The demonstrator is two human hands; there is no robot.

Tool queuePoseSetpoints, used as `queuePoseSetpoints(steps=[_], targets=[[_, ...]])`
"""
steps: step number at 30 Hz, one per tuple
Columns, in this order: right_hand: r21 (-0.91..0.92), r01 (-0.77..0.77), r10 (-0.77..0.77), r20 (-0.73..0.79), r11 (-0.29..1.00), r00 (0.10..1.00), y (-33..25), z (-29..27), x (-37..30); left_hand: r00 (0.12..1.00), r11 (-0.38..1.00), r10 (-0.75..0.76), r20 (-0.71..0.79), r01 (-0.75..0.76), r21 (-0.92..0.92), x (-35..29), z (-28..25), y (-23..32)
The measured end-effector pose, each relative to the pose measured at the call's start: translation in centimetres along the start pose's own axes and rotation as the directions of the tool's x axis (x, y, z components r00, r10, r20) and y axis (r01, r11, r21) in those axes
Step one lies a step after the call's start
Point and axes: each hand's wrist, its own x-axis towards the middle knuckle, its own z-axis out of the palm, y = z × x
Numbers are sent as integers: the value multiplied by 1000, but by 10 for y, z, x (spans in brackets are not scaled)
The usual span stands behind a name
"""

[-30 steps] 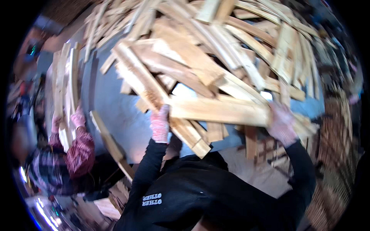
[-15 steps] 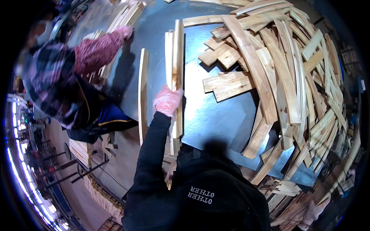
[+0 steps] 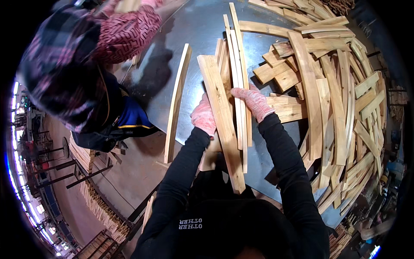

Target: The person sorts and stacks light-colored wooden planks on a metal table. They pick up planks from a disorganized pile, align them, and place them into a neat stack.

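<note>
Both of my hands wear pink-and-white knit gloves. My left hand (image 3: 204, 114) is closed on the left edge of a wide, pale wooden board (image 3: 219, 114), which tilts with its near end toward my body. Its fingers are partly hidden behind the board. My right hand (image 3: 255, 101) grips a few narrow wooden slats (image 3: 238, 52) standing side by side, its thumb lying across them. Between the two hands, more wood (image 3: 225, 71) shows behind the wide board. Left of my left hand, a single long wooden strip (image 3: 177, 103) lies apart on the metal table (image 3: 202, 32).
A big jumbled pile of wooden boards (image 3: 304, 90) covers the table's right side. At the left a co-worker in a plaid top (image 3: 64, 69) leans over the table with patterned pink sleeves (image 3: 129, 34). Stacked wood (image 3: 101, 211) stands on the floor at lower left.
My right hand has come onto the narrow slats. The wide board now slants in my left hand, separated from the slats. The co-worker has leaned further over the table.
</note>
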Motion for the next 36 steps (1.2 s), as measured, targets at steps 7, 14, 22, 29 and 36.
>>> queuePoseSetpoints(steps=[7,14,22,29,36], targets=[[6,-58,58,-118,998,991,34,-11,-16,945,939,-314,91,295,174,25,-2,71],[89,-38,38,0,995,999,42,-18,-80,953,944,-278,118,248,219,8,23,64],[49,-15,22,-148,999,989,48,-4,-71,868,896,-445,220,427,125,20,-19,92],[5,30,-28,-220,1000,975,48,55,-49,975,934,-222,-22,219,284,22,-38,50],[270,73,-3,-252,960,968,92,48,-88,905,925,-361,223,318,208,-14,-30,48]])
